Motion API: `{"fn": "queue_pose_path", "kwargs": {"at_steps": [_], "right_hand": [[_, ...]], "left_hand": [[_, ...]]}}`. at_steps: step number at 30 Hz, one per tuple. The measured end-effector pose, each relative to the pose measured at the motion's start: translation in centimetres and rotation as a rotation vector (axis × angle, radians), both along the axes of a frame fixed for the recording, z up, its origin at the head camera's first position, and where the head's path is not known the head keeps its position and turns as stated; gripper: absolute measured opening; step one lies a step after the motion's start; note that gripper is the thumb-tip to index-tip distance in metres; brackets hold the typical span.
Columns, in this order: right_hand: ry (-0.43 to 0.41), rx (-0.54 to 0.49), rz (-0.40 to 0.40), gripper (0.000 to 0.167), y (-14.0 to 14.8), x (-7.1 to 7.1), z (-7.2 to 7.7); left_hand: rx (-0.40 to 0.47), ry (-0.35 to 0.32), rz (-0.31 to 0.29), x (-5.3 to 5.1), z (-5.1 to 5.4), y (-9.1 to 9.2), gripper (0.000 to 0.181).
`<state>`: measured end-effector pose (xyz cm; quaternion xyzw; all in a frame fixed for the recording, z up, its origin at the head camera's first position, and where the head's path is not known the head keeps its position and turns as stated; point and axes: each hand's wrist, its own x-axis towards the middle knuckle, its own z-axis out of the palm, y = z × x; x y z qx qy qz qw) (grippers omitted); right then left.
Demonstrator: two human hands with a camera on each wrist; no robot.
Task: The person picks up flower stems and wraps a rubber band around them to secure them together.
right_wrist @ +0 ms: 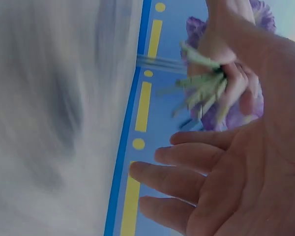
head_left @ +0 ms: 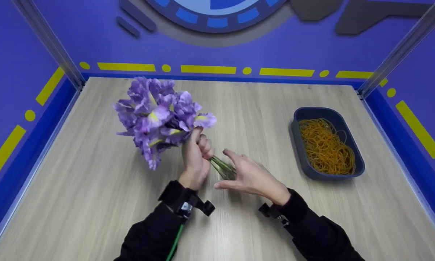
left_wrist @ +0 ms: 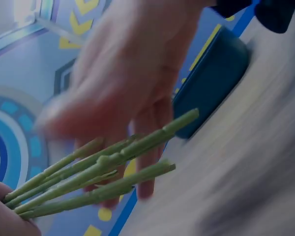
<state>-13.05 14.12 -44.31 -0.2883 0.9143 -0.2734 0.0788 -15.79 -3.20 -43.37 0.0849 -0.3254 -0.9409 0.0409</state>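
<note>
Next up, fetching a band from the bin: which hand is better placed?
Right, I'd say. The right hand looks empty, fingers extended, and is nearer the bin with the bands. The left hand grips the flowers by their stems, farther from it.

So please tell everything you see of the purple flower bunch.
The purple flower bunch has thin-looking, ruffled, crowded petals with yellow streaks, and bare green stems fanning at their ends. The left hand grips the stems just below the blooms, which point toward the head view's upper left. The right hand is beside the stem ends, contact unclear.
</note>
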Motion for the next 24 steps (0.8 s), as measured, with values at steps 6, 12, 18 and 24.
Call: {"fn": "queue_pose_path", "kwargs": {"at_steps": [6,12,18,24], "right_hand": [[0.02,-0.041,-0.048,0.054,-1.1,0.0,-0.6],[0.053,-0.099,-0.04,0.015,-1.3,0.1,-1.3],[0.118,-0.072,-0.018,0.04,-1.6,0.6,-1.3],[0.083,0.015,-0.045,0.04,-1.8,0.8,-0.9]], "left_hand": [[-0.019,0.052,-0.017,1.6,0.6,2.2,0.043],[0.011,0.102,-0.065,2.5,0.6,2.9,0.039],[0.045,0.067,-0.082,2.3,0.6,2.1,0.045],[0.079,0.012,-0.133,1.5,0.5,1.3,0.047]]}}
